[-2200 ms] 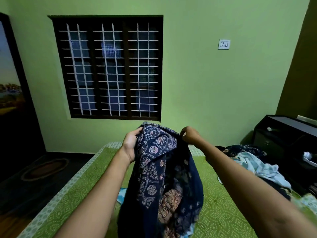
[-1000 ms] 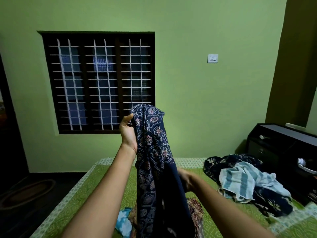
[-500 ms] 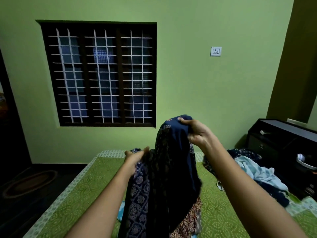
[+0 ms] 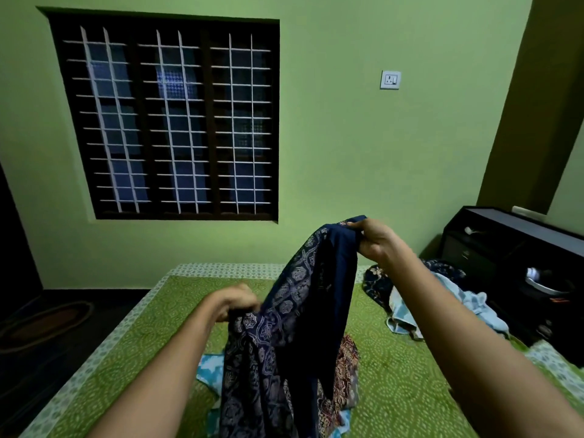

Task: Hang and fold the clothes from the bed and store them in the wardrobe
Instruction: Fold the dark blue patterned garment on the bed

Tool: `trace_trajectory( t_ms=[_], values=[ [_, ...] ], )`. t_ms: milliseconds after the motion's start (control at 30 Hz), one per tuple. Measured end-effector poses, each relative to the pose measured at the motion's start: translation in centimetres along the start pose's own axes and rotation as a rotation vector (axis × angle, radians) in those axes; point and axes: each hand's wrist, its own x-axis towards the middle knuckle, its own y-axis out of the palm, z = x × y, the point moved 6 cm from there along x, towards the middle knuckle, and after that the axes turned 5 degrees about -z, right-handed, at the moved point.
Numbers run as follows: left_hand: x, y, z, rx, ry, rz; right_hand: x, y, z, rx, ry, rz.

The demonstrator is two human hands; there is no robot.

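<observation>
A navy blue garment [image 4: 303, 305] with a pale floral print hangs over the green bed [image 4: 395, 374]. My right hand [image 4: 376, 241] grips its top edge, raised above the bed. Lower and to the left, my left hand [image 4: 234, 303] pinches another part of the same cloth. The garment's lower end drapes onto a small heap of other clothes [image 4: 344, 368], brown-patterned and light blue, right in front of me.
A second pile of clothes [image 4: 442, 298], dark floral and pale blue striped, lies at the bed's right side. A black cabinet [image 4: 512, 248] stands against the right wall with a bowl on it. A barred window [image 4: 177, 118] is straight ahead; an oval rug [image 4: 44, 324] lies on the dark floor at left.
My right hand has moved right with the top of the garment while my left hand slid down the cloth, spreading it out between them.
</observation>
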Motion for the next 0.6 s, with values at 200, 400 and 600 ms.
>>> trace_trajectory(
  t_ms=[200,400,600],
  values=[
    [-2.2,0.0,-5.0,-1.079,0.315,0.178,0.1,-2.1,-5.6,-1.131,0.054,0.056],
    [-1.8,-3.2,-6.8,-1.35,0.392,-0.01,-1.5,-2.5,-7.0,-0.988,0.134,0.154],
    [-1.9,-3.6,-8.0,-1.341,0.41,-0.071,-2.7,1.4,-8.3,-0.53,0.099,0.458]
  ],
)
